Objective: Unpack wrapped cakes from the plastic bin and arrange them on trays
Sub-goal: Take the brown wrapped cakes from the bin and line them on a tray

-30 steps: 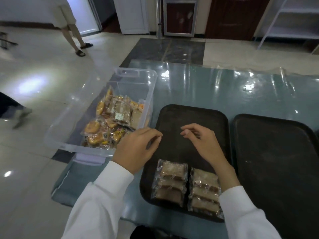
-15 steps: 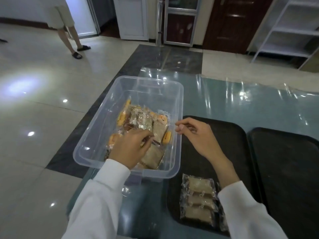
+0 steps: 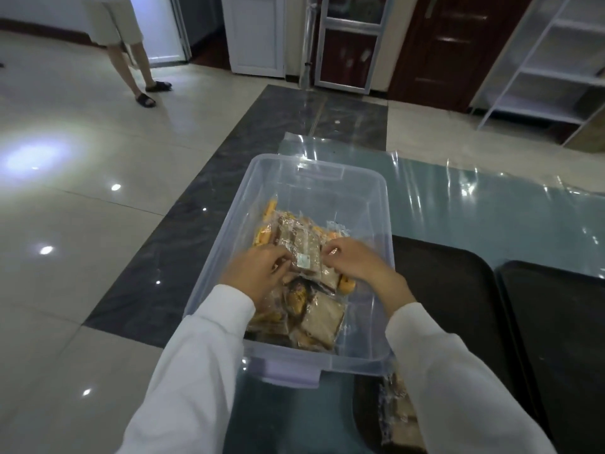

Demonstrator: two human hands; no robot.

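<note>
A clear plastic bin [image 3: 314,178] stands on the table's left part and holds a heap of wrapped cakes [image 3: 319,317], brown and orange. Both my hands are inside the bin. My left hand [image 3: 255,273] and my right hand [image 3: 357,267] pinch the two sides of one brown wrapped cake [image 3: 302,249] with a small white label, lying on top of the heap. To the right lies a black tray [image 3: 448,290] with wrapped cakes [image 3: 397,417] on its near end, partly hidden by my right sleeve. A second black tray [image 3: 556,306] lies further right.
The table [image 3: 474,208] has a glossy blue-green cover and ends just left of the bin. A person stands on the tiled floor at the far left [image 3: 131,44]. White shelving [image 3: 540,60] and doors line the back wall.
My view has swung left over the bin. My left hand went into the bin first, then my right hand left the tray and joined it; both now pinch one cake.
</note>
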